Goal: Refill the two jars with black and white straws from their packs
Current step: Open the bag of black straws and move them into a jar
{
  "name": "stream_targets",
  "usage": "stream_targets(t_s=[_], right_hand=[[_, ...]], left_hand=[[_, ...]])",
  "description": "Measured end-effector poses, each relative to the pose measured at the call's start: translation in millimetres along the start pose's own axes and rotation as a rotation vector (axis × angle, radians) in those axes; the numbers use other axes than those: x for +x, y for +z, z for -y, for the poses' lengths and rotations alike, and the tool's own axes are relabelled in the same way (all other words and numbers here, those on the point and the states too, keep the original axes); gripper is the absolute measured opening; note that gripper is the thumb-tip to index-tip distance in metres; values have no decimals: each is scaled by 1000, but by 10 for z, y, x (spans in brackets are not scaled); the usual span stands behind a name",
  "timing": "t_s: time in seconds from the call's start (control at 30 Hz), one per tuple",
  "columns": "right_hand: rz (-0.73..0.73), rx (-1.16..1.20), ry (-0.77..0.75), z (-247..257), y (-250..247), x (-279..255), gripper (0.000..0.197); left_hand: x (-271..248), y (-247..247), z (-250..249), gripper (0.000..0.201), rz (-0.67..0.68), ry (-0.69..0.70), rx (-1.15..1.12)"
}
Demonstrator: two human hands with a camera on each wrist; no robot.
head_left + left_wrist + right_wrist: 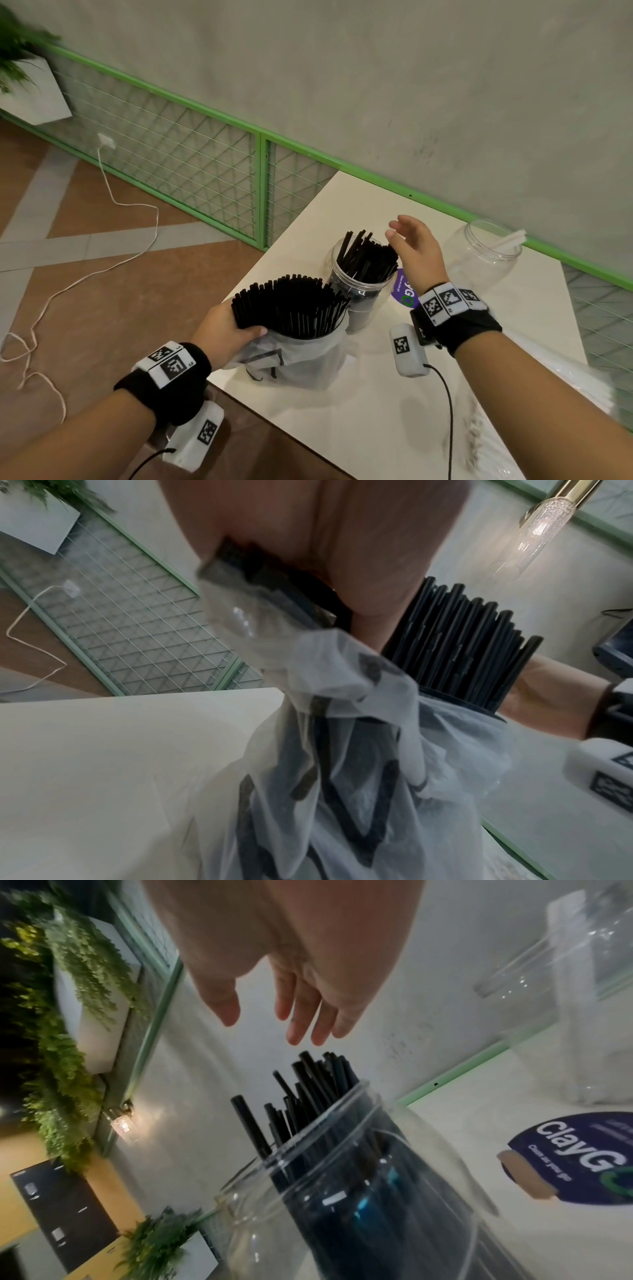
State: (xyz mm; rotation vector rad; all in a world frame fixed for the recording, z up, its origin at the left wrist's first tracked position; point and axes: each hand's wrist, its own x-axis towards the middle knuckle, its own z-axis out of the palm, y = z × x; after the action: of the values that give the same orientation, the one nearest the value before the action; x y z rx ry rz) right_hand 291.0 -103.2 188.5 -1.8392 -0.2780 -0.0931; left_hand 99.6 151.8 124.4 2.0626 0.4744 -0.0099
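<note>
My left hand grips a clear plastic pack at its top, with a thick bundle of black straws standing out of it on the white table. Just behind it stands a clear jar partly filled with black straws. My right hand hovers over that jar with its fingers straight and spread, holding nothing. Farther right is a second clear jar with a few white straws in it. The left wrist view shows the pack and its black straws close up.
A round blue sticker lies on the table between the jars. A clear pack of white straws lies at the table's right edge. Behind runs a green-framed wire fence. A white cable trails over the floor on the left.
</note>
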Motion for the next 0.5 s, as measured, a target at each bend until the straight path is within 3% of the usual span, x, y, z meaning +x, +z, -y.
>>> stream_targets(t_s=[0.23, 0.33, 0.4, 0.5], right_hand=[[81, -246, -8, 62, 158, 236, 53], [49, -202, 5, -27, 150, 76, 73], [125, -297, -32, -146, 162, -74, 88], [235, -517, -159, -240, 229, -65, 88]], left_hand=[[21, 0, -8, 37, -3, -15, -8], [12, -3, -3, 36, -12, -12, -14], [11, -9, -3, 37, -10, -18, -1], [27, -22, 6, 38, 2, -28, 7]])
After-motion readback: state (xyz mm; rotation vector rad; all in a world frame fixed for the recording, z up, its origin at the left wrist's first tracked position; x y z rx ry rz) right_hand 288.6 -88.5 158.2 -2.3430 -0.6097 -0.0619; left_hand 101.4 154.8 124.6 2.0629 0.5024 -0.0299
